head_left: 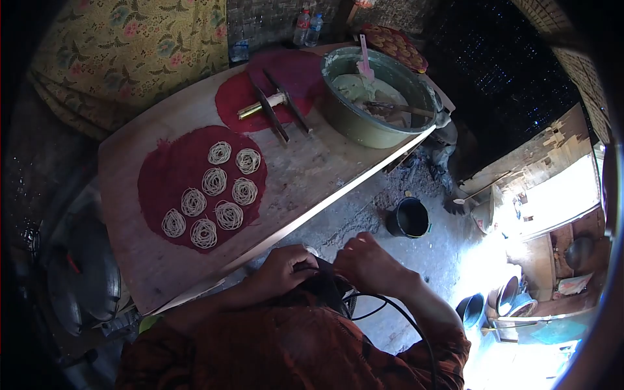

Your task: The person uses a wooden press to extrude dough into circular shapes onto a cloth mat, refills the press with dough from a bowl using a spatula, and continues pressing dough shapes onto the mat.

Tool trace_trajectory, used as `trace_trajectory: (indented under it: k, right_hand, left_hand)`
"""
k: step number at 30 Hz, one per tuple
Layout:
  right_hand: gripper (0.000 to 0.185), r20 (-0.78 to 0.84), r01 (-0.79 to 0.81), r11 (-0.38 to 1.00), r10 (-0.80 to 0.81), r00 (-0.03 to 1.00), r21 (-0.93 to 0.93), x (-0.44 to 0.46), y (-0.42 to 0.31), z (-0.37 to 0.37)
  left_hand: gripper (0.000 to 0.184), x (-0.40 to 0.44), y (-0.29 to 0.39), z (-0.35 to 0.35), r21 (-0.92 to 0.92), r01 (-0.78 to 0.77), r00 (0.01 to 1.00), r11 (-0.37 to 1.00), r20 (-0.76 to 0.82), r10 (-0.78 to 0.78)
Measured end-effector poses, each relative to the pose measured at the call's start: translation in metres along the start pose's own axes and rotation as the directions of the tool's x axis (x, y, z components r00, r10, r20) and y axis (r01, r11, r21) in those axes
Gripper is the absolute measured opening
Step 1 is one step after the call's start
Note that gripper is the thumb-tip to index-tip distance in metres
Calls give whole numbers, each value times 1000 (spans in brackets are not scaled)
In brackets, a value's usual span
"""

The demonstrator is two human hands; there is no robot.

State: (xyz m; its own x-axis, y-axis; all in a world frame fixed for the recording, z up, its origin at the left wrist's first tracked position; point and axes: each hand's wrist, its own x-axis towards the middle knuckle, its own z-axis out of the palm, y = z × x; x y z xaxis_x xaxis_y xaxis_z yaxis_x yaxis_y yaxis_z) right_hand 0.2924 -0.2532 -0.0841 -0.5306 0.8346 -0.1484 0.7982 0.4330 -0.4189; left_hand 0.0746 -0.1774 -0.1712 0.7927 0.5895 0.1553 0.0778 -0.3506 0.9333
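Note:
My left hand (285,270) is curled at the front of my body, its fingers closed on a dark item (318,286) that looks like cloth or a pouch. Beside it my right hand (374,263) is bent into a near fist against the same dark item; what lies inside its fingers is hidden. A black cable (396,302) loops from there past my right forearm. Beyond my left hand, coiled noodle-like nests (229,215) of pale strands lie in loose rows on a round red cloth (156,182) on the wooden table.
On the table (286,201) stand a wooden-handled press (276,107) and a large green basin (364,133) of pale dough with a pink spatula (364,62). Two bottles (303,29) are behind. A black bucket (411,218) stands on the floor, right of the table.

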Motion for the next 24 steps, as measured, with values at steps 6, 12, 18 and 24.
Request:
trace_trajectory:
  k: [6, 12, 18, 24]
  right_hand:
    - [11, 81, -34, 982, 50, 995, -184, -38, -12, -2]
    - [14, 60, -78, 983, 89, 994, -165, -54, -24, 2]
    - [18, 139, -140, 975, 165, 976, -172, -62, -24, 7]
    - [15, 84, -152, 987, 156, 984, -59, -70, -21, 12]
  left_hand:
    - [14, 1, 16, -2, -110, 105, 994, 988, -4, -106]
    - [13, 2, 2, 3, -185, 165, 986, 969, 3, -168]
    - [13, 1, -8, 7, -180, 221, 975, 958, 42, -217]
    - [14, 3, -10, 7, -149, 226, 974, 963, 59, -219]
